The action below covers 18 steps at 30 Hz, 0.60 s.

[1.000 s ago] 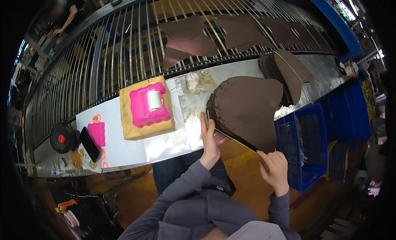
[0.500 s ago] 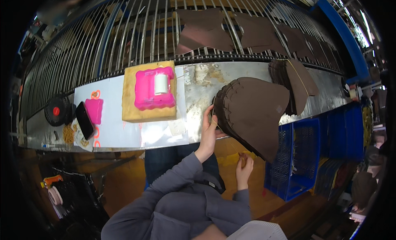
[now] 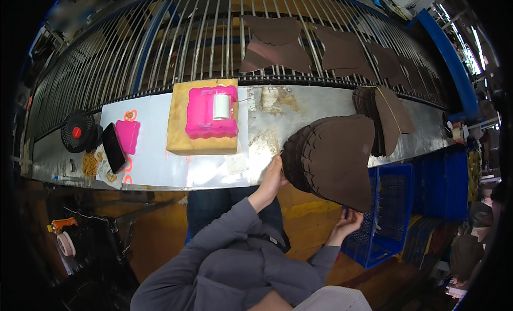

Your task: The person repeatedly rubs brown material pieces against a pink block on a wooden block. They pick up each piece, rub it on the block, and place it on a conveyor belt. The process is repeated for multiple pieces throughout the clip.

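"Grey sleeves (image 3: 216, 247) are seen nearest; what is reached by the hands?"

"By the right hand (image 3: 347, 224), the near corner of a fanned stack of brown cut sheets (image 3: 336, 158) is met from below. Its fingers are bent, but whether anything is pinched between them cannot be told. Just to its right, a blue perforated crate (image 3: 365, 244) is placed below table height."

"And by the left hand (image 3: 270, 180)?"

"The stack's left edge is clamped between thumb and fingers, the latter partly hidden by the sheets."

"Where is the stack held?"

"Across the near edge of a metal worktable (image 3: 320, 102), its lower part extended past that edge."

"What is found on the tabletop?"

"At the left, rubber bands (image 3: 91, 164), a smartphone (image 3: 113, 149), a pink scalloped pad (image 3: 129, 138) and a black fan (image 3: 77, 131) are grouped. A yellowish block (image 3: 179, 142) is topped by a pink holder (image 3: 199, 118) with a white roll (image 3: 222, 106). Behind the held sheets, a second brown stack (image 3: 396, 118) is bound by a yellow band (image 3: 389, 108)."

"And beyond?"

"Flat brown pieces (image 3: 344, 51) are borne by a rack of metal bars (image 3: 184, 49)."
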{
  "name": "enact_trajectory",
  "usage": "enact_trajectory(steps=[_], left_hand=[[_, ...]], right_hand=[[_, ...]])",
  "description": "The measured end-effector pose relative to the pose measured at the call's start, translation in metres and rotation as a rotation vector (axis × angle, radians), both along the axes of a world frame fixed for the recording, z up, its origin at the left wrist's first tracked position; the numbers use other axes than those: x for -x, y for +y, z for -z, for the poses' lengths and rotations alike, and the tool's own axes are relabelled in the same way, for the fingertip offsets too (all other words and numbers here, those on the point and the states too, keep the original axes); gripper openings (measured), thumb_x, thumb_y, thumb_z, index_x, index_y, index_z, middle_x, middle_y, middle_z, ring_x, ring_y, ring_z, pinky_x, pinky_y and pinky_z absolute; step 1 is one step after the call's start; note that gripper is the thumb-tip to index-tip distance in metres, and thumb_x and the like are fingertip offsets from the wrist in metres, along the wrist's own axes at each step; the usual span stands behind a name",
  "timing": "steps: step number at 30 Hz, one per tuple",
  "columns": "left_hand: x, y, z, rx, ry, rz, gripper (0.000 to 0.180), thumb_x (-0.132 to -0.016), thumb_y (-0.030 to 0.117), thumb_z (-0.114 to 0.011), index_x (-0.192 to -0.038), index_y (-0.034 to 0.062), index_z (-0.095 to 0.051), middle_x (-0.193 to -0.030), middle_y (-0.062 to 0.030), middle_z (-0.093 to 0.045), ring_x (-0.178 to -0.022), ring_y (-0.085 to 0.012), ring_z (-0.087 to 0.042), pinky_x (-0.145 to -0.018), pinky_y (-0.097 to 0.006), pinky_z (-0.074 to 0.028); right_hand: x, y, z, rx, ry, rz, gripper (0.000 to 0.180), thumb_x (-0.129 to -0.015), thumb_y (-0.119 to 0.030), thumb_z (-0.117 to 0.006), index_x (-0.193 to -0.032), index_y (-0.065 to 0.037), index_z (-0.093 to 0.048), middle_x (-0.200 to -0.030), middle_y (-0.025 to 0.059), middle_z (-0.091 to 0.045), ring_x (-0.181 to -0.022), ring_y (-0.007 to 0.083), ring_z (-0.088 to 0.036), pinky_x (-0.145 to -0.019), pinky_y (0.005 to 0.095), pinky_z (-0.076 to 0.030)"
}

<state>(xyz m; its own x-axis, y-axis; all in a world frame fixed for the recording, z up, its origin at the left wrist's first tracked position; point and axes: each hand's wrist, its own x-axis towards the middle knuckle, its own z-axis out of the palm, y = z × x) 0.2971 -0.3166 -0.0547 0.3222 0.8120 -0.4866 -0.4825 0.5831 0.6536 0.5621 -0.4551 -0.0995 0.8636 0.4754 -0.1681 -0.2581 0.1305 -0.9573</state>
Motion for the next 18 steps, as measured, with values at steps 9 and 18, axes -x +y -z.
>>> enact_trajectory(steps=[9,18], left_hand=[[-0.01,0.0,0.035,0.009,-0.287,0.094,0.039,-0.106,0.043,-0.038,-0.118,0.0106,-0.057,-0.113,-0.0007,-0.064,-0.105,-0.0135,-0.059,-0.098,-0.032,-0.043],[-0.061,-0.035,-0.023,0.05,-0.315,0.12,0.047,-0.106,0.043,-0.04,-0.146,0.0185,-0.043,-0.137,0.0009,-0.051,-0.125,-0.0143,-0.047,-0.103,-0.039,-0.038]], right_hand=[[-0.026,0.105,-0.146,0.341,-0.109,-1.002,0.059,-0.102,-0.037,-0.051,-0.149,-0.006,-0.035,-0.139,0.0105,-0.054,-0.126,0.0194,-0.052,-0.106,0.0314,-0.041],[-0.072,0.099,-0.067,0.149,0.544,-0.91,0.049,-0.098,-0.031,-0.059,-0.136,-0.001,-0.052,-0.134,0.0129,-0.059,-0.12,0.0263,-0.058,-0.102,0.0375,-0.049]])
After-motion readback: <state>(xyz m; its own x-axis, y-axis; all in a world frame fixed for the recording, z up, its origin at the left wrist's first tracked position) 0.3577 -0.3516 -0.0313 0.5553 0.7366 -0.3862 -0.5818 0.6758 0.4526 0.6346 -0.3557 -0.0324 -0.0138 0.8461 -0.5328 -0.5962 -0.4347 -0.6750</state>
